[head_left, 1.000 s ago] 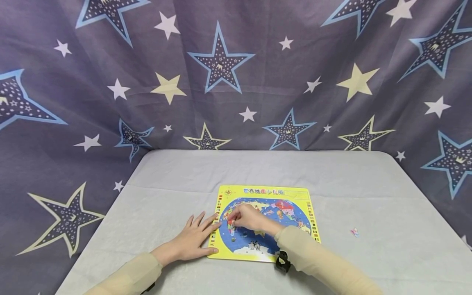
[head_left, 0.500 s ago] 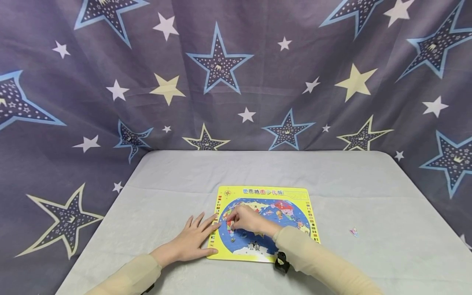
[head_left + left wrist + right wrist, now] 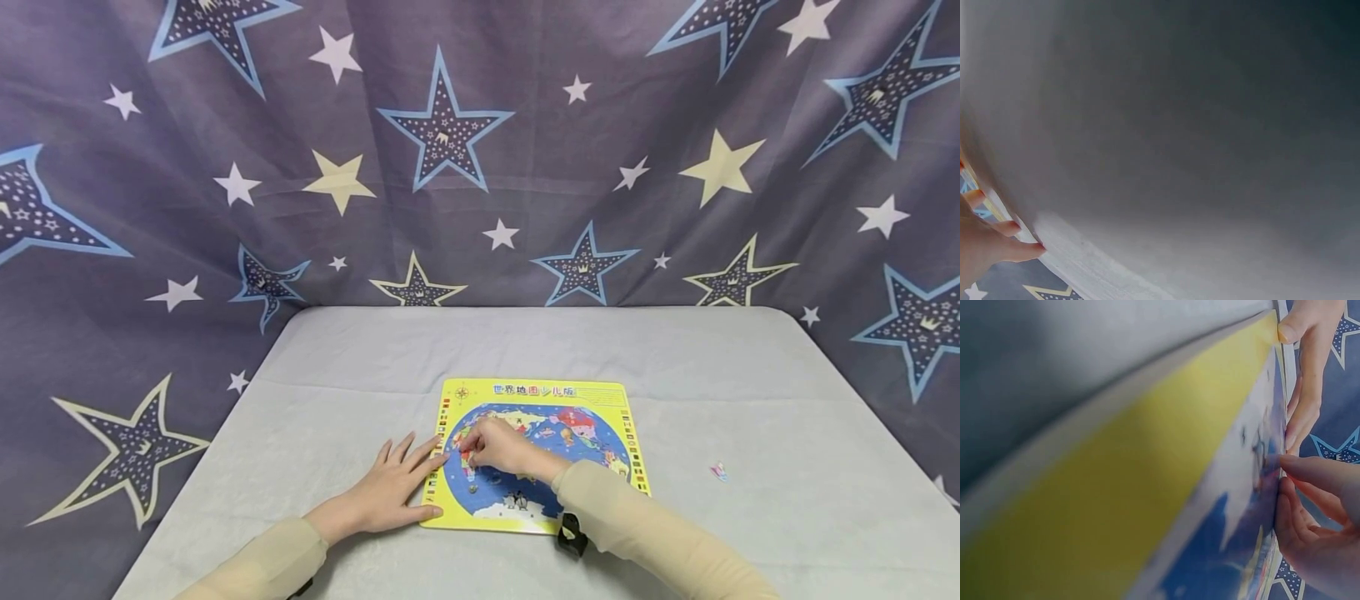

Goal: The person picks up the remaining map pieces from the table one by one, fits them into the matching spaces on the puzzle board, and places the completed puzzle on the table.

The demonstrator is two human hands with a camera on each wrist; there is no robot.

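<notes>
A world map puzzle board [image 3: 450, 518] with a yellow border, a blue sea and coloured land pieces lies flat on the cloth-covered table. My left hand [image 3: 390, 487] lies spread at its left edge, fingertips and thumb on the yellow border. Over the left part of the map, my right hand [image 3: 504, 446] has its thumb and fingers bent together, pinching a small red-and-green puzzle piece [image 3: 467, 458] at the board's surface. Most of the piece hides behind the fingertips. In the right wrist view, the thumb [image 3: 1297, 464] and curled fingers meet close against the map.
One loose pink-and-blue puzzle piece [image 3: 718, 472] lies on the grey table [image 3: 750, 533], right of the board. A dark curtain with stars [image 3: 480, 208] hangs behind the table. The right sleeve [image 3: 637, 521] crosses the board's lower right corner, where a black wrist strap [image 3: 572, 536] shows.
The right fingertips have shifted very slightly at the left part of the map. The left hand and the board keep their places, and the head view has drifted a little.
</notes>
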